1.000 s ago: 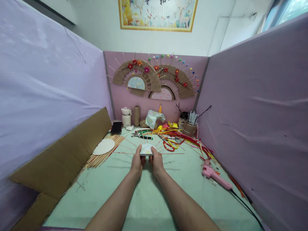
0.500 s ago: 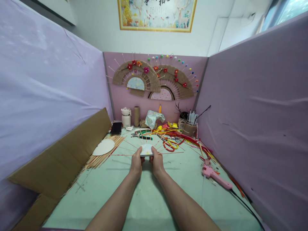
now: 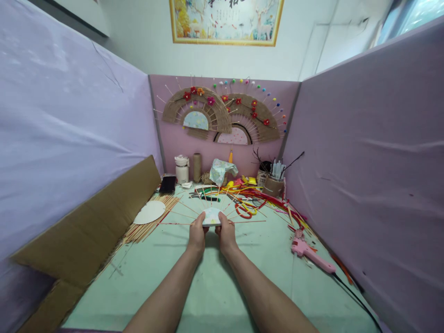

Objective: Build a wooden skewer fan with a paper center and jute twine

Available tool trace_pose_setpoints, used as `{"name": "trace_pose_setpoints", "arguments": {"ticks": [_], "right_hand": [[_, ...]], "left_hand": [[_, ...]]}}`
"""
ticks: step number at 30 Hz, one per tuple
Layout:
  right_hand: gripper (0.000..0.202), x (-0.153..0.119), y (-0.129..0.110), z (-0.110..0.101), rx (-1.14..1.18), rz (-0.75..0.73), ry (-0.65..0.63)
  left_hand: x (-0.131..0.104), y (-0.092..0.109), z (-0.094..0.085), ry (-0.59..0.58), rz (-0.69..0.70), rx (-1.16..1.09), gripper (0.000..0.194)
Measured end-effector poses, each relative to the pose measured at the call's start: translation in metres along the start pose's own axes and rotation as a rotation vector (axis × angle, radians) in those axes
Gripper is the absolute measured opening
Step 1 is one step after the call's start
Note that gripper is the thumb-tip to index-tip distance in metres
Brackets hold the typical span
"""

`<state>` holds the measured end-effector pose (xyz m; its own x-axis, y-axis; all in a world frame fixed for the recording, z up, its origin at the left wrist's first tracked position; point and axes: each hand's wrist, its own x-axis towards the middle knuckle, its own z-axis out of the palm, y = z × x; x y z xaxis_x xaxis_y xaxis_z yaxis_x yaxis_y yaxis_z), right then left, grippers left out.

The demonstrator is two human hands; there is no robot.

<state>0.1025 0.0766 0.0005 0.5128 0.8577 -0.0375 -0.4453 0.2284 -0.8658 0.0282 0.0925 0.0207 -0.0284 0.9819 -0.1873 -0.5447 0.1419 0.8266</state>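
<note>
Above the table (image 3: 215, 286), both hands (image 3: 197, 236) hold a half-disc (image 3: 212, 216) — sticks (image 3: 249, 221) fanning outward.

Between the right hand (image 3: 226, 230) and the pink glue gun (image 3: 314, 255), the counter (image 3: 211, 296) leaves a broad lane, with more room between the forearms. Left of the left hand (image 3: 197, 230), loose sticks (image 3: 138, 233) and a cardboard sheet (image 3: 93, 212) narrow the way. Ahead, thin spokes (image 3: 249, 221) fan from the half-round piece (image 3: 211, 215); beyond, scissors (image 3: 245, 212), pliers (image 3: 210, 199) and coloured strips (image 3: 275, 200) obstruct a low pass.
</note>
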Motion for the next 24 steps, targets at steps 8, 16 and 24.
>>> {"name": "trace_pose_setpoints", "arguments": {"ticks": [8, 16, 24], "right_hand": [[0.044, -0.0025, -0.0027, 0.0015, 0.019, 0.008, 0.003], [0.042, -0.0018, -0.0034, 0.0011, 0.053, 0.044, 0.032], [0.044, -0.0001, -0.0043, -0.0009, 0.071, 0.104, 0.031]], "left_hand": [[-0.0017, 0.0004, 0.0002, -0.008, -0.015, 0.003, 0.031], [-0.0015, -0.0004, 0.0015, -0.101, -0.051, 0.016, 0.044], [0.0005, -0.0052, -0.0006, -0.162, -0.048, 0.048, 0.047]]}}
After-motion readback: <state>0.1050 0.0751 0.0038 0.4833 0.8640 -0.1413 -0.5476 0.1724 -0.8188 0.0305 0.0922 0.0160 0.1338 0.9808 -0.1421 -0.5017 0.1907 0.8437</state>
